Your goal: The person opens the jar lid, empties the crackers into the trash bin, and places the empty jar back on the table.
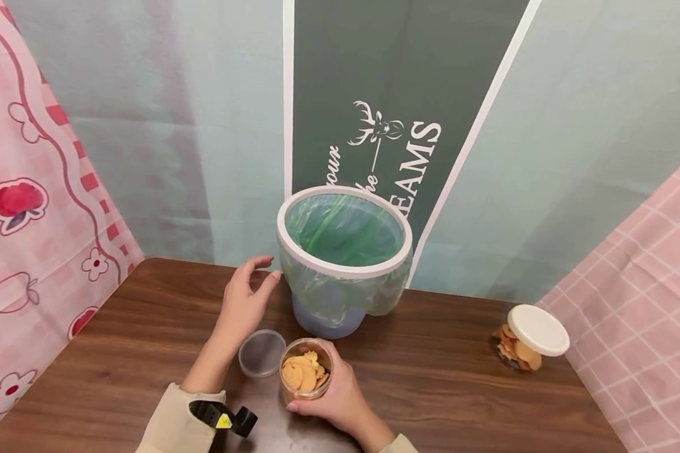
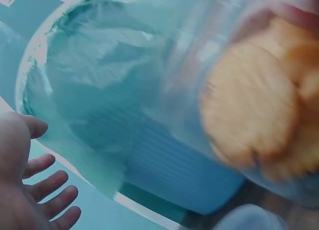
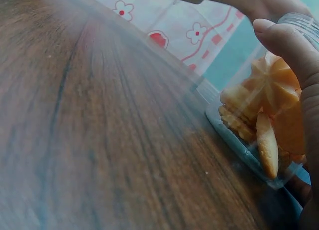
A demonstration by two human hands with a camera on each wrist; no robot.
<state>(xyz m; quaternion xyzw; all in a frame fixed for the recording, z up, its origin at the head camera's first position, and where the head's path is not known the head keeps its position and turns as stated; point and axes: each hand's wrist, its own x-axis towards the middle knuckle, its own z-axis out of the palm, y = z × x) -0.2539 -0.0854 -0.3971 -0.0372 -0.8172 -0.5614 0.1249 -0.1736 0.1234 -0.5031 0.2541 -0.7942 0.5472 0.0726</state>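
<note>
Plastic jar (image 1: 291, 393) of cookies (image 1: 303, 373) is sitting gripped in right hand (image 1: 340, 391), left hand (image 1: 247, 298) just hanging loosely spread by the bin (image 1: 327, 314).

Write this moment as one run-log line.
right hand: holds open jar of cookies | left hand: empty, beside bin | clear lid: on table | other jar: white lid on

Beige left sleeve (image 1: 178, 420) | black wrist device (image 1: 206, 412) | yellow label (image 1: 223, 421) | beige right sleeve (image 1: 399, 445)
</note>
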